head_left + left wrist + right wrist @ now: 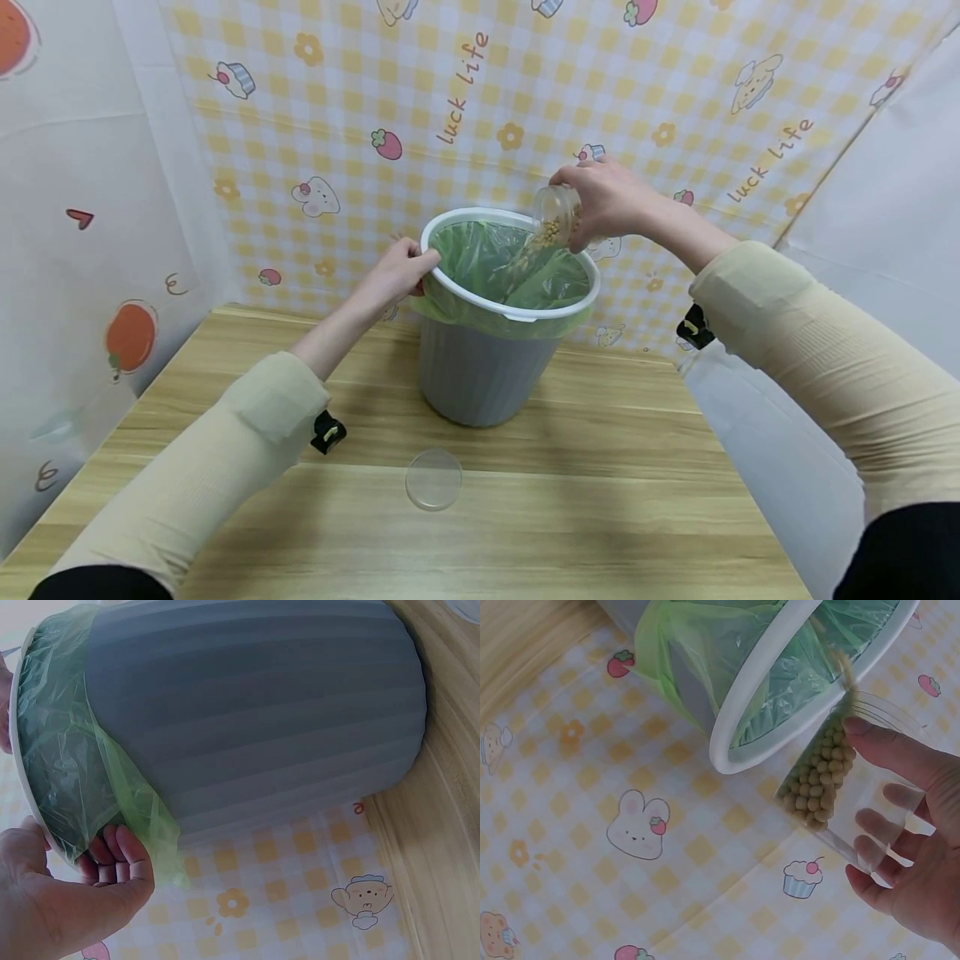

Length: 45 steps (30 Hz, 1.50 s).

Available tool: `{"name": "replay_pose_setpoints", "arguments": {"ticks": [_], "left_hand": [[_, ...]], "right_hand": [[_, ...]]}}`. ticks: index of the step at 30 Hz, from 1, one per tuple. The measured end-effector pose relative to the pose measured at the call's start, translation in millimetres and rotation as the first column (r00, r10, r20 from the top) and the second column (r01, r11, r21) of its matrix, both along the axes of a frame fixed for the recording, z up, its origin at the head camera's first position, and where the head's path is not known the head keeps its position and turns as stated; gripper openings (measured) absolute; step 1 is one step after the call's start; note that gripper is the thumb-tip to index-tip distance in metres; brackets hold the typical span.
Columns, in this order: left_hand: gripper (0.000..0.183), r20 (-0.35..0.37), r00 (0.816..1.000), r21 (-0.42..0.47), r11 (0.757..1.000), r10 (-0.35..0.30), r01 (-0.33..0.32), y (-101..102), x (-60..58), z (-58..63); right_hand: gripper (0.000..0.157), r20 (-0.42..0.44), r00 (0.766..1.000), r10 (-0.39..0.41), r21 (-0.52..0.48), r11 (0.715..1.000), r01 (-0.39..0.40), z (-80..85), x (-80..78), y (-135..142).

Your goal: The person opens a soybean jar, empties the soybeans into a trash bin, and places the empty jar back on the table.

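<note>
A grey trash can [480,371] stands on the table, lined with a green plastic bag [468,250] that folds out over its white rim [517,313]. At the rim's left side my left hand [397,271] grips it; in the left wrist view the fingers [129,851] curl beneath, by the bag's loose edge. My right hand [611,200] holds a clear plastic jar [553,202] tipped over the can's right side. Round yellow beans [817,780] lie along the jar's lower wall, and some stream out of its mouth into the bag.
A clear round lid [433,479] lies flat on the wooden table [525,533] in front of the can. Behind the can hangs a yellow checked cloth [337,108] with cartoon prints. White cloth walls [97,250] flank the table.
</note>
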<state>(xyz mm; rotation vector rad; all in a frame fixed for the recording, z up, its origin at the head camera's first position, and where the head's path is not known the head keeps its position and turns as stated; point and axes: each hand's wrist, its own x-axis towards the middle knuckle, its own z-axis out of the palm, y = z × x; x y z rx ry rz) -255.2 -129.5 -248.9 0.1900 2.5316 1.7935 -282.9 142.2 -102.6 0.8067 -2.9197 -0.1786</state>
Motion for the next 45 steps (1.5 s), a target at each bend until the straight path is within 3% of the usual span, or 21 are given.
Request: {"name": "replay_pose_setpoints", "arguments": {"ticks": [39, 45], "left_hand": [[0.021, 0.009, 1.000, 0.008, 1.000, 0.004, -0.004, 0.4, 0.1, -0.7], [0.021, 0.010, 1.000, 0.007, 1.000, 0.003, -0.003, 0.6, 0.3, -0.6]], "right_hand": [[0.088, -0.083, 0.995, 0.053, 0.067, 0.997, -0.048, -3.7, 4.4, -3.1], [0.084, -0.150, 0.980, 0.132, 0.107, 0.987, -0.117, -5.6, 6.3, -1.1]]}}
